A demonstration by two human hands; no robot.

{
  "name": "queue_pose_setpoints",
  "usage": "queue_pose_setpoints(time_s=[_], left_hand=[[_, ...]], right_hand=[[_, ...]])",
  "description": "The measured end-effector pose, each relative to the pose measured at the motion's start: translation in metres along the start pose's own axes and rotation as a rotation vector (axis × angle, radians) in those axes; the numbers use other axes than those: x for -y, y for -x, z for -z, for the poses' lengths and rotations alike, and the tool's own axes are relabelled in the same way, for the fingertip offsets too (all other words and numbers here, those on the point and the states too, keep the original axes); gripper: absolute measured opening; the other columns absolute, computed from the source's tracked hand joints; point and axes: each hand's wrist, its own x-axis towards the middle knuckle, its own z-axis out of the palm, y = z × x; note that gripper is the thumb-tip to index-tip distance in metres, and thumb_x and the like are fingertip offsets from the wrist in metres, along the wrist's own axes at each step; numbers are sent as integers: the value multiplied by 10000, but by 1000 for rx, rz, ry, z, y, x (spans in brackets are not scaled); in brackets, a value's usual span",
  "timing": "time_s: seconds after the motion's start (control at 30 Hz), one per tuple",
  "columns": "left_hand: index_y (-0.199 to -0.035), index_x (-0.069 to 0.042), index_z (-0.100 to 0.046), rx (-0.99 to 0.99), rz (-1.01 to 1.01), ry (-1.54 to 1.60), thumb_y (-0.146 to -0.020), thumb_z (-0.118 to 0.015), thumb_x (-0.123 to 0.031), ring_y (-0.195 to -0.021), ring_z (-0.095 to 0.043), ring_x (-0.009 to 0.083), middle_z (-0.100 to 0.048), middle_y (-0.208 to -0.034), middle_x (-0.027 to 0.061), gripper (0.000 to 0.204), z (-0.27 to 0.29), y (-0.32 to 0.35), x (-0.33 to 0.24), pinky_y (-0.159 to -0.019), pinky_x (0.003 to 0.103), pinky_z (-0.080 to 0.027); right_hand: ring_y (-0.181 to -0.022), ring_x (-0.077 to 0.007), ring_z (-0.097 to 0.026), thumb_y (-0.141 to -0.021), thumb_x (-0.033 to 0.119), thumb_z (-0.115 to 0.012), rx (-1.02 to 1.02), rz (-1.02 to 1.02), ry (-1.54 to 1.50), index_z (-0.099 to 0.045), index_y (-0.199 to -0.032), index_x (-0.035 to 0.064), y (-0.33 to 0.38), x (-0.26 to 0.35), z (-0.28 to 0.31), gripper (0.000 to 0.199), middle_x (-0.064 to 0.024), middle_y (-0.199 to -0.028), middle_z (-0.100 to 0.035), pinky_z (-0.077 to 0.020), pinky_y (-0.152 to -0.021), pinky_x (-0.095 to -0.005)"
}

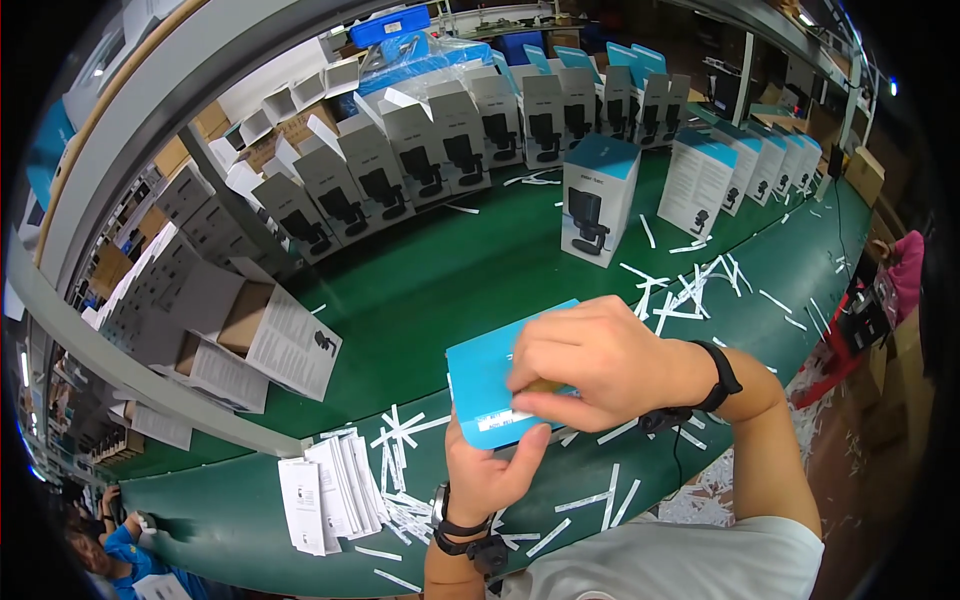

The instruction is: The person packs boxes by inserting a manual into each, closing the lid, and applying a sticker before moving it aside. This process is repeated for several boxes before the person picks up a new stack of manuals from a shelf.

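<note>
My left hand [490,470] grips a carton with a blue top [480,365] by its near edge, thumb bent over the corner. A white printed label [497,420] lies on the blue face near that thumb. Bent over the same face, my right hand [590,360] has its fingers curled together. Something small and yellowish-brown shows under its fingertips, too hidden to name. The carton's sides are mostly out of sight beneath both hands.
White paper strips lie scattered over the green table [430,285]. White leaflets [330,495] are stacked at the left. A blue-topped carton [600,200] stands beyond my hands, with rows of cartons [420,155] behind. A metal post [235,190] rises at left; another person [130,555] sits lower left.
</note>
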Motion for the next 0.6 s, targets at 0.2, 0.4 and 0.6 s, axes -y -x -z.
queue_pose_setpoints(time_s=[0.2, 0.4, 0.6], left_hand=[[-948, -29, -704, 25, -1, 16, -796, -751, -96, -904, -640, 303, -697, -987, 119, 173, 1, -2, -1, -794, 381, -492], [-964, -35, -713, 30, 1, 12, -796, -751, -94, -938, -647, 301, -706, -1013, 120, 182, 2, 0, 0, -826, 381, -486], [-942, -34, -726, 122, 10, 1, -789, -757, -83, -923, -656, 306, -717, -997, 109, 164, 4, -4, -1, -862, 395, -476]], right_hand=[[-639, -210, -633, -751, 164, -779, -27, -29, 20, -646, -841, 87, 2, 0, -2, 179, -34, -785, -639, -473, -498, -309], [-658, -208, -645, -764, 161, -779, 19, -13, 48, -643, -846, 84, -1, 5, 1, 176, -34, -799, -640, -481, -506, -304], [-660, -196, -633, -820, 181, -763, 75, 67, -81, -636, -847, 81, 4, -3, 3, 164, -26, -798, -635, -459, -500, -291]])
